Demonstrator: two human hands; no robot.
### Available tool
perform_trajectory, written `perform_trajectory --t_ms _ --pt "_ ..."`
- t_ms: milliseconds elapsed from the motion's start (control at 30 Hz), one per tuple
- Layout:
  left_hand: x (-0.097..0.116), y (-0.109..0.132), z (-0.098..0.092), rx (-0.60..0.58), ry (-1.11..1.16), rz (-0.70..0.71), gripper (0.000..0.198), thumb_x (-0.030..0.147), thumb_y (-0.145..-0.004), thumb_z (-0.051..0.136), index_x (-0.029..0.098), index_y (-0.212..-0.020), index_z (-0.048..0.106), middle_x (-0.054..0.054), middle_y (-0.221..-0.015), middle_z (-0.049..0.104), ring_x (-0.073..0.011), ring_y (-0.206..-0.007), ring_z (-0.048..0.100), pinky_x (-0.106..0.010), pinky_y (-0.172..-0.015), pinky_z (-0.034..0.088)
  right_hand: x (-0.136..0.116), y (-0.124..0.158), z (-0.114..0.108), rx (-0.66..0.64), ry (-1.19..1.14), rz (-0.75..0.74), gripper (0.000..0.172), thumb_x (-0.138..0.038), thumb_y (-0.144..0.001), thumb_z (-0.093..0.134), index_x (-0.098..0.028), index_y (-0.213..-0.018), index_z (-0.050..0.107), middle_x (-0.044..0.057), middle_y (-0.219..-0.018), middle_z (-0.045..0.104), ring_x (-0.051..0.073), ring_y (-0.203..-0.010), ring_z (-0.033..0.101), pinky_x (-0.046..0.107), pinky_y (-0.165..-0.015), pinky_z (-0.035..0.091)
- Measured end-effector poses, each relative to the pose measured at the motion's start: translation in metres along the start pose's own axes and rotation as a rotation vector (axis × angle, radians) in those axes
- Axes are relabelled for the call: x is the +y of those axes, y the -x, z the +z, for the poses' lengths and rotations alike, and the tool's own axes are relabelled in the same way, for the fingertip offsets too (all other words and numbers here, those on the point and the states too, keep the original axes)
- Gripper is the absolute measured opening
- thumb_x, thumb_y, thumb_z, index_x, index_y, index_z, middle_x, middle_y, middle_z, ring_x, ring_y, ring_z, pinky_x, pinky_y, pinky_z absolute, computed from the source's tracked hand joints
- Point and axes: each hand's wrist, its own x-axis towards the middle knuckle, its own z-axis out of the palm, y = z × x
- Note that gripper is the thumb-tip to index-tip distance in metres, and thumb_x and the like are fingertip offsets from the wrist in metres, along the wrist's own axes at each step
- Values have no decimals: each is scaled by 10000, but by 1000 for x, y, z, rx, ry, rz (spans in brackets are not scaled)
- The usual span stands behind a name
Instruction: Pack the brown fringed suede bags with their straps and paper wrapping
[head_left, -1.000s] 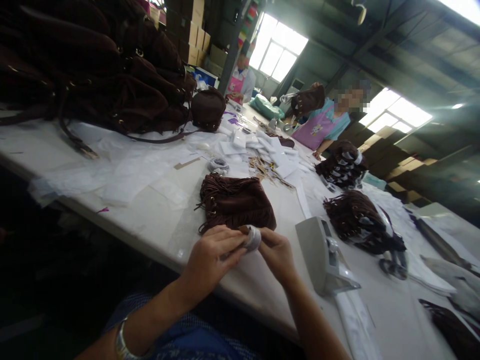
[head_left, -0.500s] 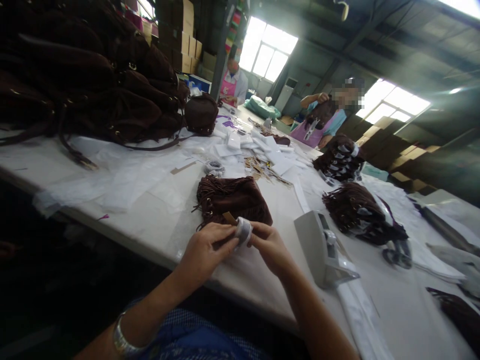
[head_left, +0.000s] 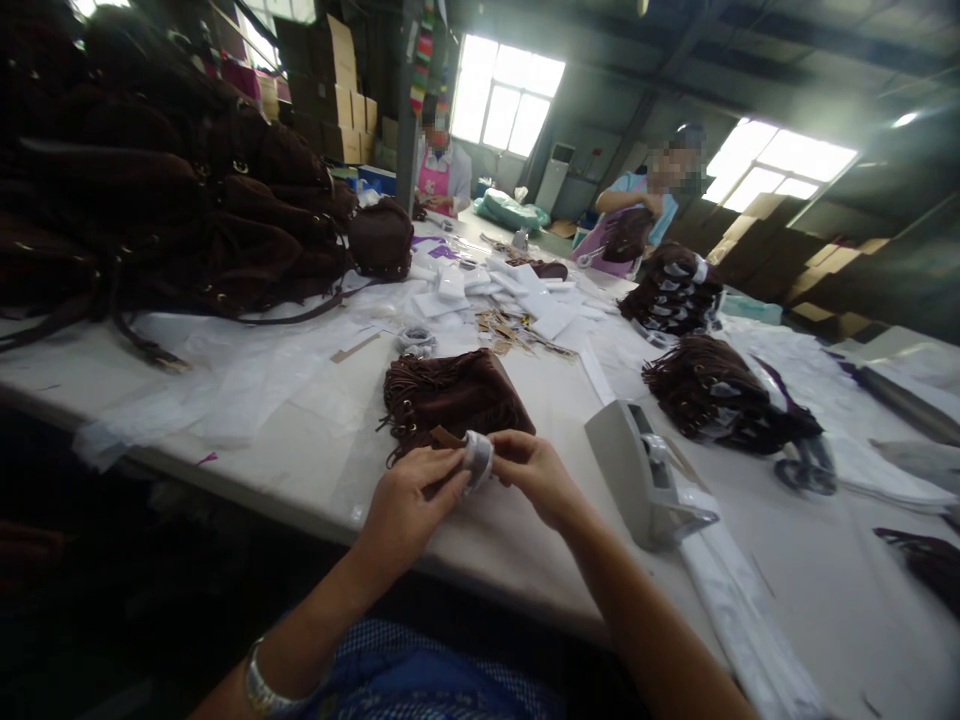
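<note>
Just in front of a brown fringed bag on the table, both my hands hold a small grey-and-white wrapped roll. My left hand pinches its left side between thumb and fingers. On the right side, the fingertips of my right hand are closed on the same roll. A flat brown strip sticks up beside the roll, above my left fingers. What is wrapped inside cannot be made out.
A grey tape dispenser stands right of my hands. Further right are wrapped fringed bags. Dark brown bags pile up at left. White packets and a coiled roll lie beyond. Two people work across the table.
The view has shifted slightly, moving the table scene in the frame. My hands keep hold of the roll, which has turned a little. The co-worker at right has lowered a brown bag.
</note>
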Motion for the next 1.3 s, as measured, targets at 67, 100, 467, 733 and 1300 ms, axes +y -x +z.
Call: perform_trajectory --t_ms 67,100,467,733,1300 --pt "2 -1 0 -3 -9 -4 263 331 -923 619 266 -1162 709 -57 -1148 718 -235 -1082 637 -401 -958 513 0 -1 0 -18 4 2 389 -431 -688 824 -178 -978 766 35 -799 693 107 -608 494 239 -538 373" --pt "2 -1 0 -4 -12 -12 260 333 -921 622 266 -1156 711 -55 -1149 719 -234 -1083 638 -399 -959 515 -1 0 -1 -36 0 7 400 -436 -697 816 -180 -999 769 36 -796 695 105 -604 488 238 -536 367" --pt "-3 -1 -1 23 -59 -65 281 346 -907 634 238 -1154 710 -60 -1159 719 -242 -1096 651 -430 -1004 507 -4 12 -11 -282 -21 -63 405 -448 -802 745 -189 -1113 751 65 -1034 717 162 -833 589 263 -700 459" --pt "4 -3 2 12 -22 -79 276 350 -895 646 259 -1148 709 -50 -1162 718 -241 -1110 655 -408 -993 526 4 17 7 5 63 -106 374 -454 -758 775 -168 -1000 773 79 -971 750 242 -900 667 363 -826 514" --pt "3 -6 6 134 197 -212 331 346 -803 738 183 -1062 610 -43 -954 683 -198 -937 670 -325 -867 537 5 8 2 -94 -40 -86 384 -430 -774 776 -159 -1046 757 90 -1038 748 256 -969 680 380 -893 514"
